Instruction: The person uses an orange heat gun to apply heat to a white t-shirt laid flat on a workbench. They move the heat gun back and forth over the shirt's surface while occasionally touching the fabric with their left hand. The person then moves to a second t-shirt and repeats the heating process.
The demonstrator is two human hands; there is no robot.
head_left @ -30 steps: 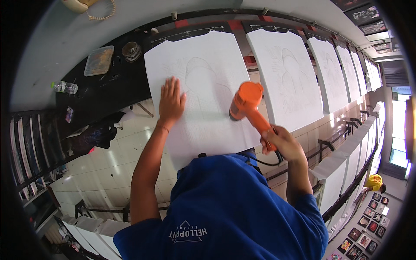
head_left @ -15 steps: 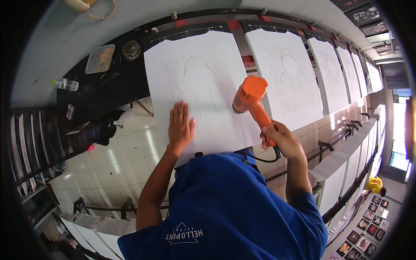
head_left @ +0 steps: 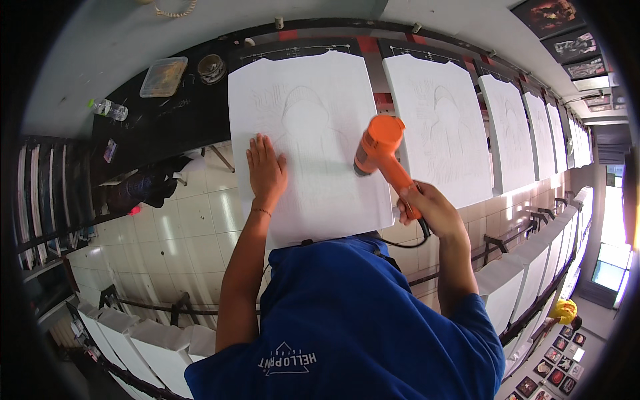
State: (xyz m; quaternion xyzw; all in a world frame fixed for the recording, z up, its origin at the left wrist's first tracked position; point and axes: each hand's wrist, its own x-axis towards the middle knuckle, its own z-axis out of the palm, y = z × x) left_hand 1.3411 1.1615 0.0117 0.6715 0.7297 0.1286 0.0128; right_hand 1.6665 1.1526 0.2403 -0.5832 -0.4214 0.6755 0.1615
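An orange heat gun [head_left: 387,143] is gripped by its handle in my right hand [head_left: 430,207]. Its dark nozzle points down and left over the right part of a white T-shirt piece [head_left: 327,193], and a black cord trails from the handle's lower end. The shirt fabric lies flat on a board and bears a faint grey line print of a hooded figure with circuit-like lines. My left hand [head_left: 268,170] rests palm down on the fabric's left side, fingers stretched out, with nothing in it.
More boards with white shirts, such as the adjoining one [head_left: 443,133], run off to the right. On the black table [head_left: 160,127] at left are a plastic container [head_left: 163,77], a round tin [head_left: 211,69] and a bottle [head_left: 108,109]. A person in yellow [head_left: 564,311] is far right.
My left hand has shifted up and left on the fabric. The heat gun's nozzle has moved slightly left, still held in my right hand. The view has tilted a little.
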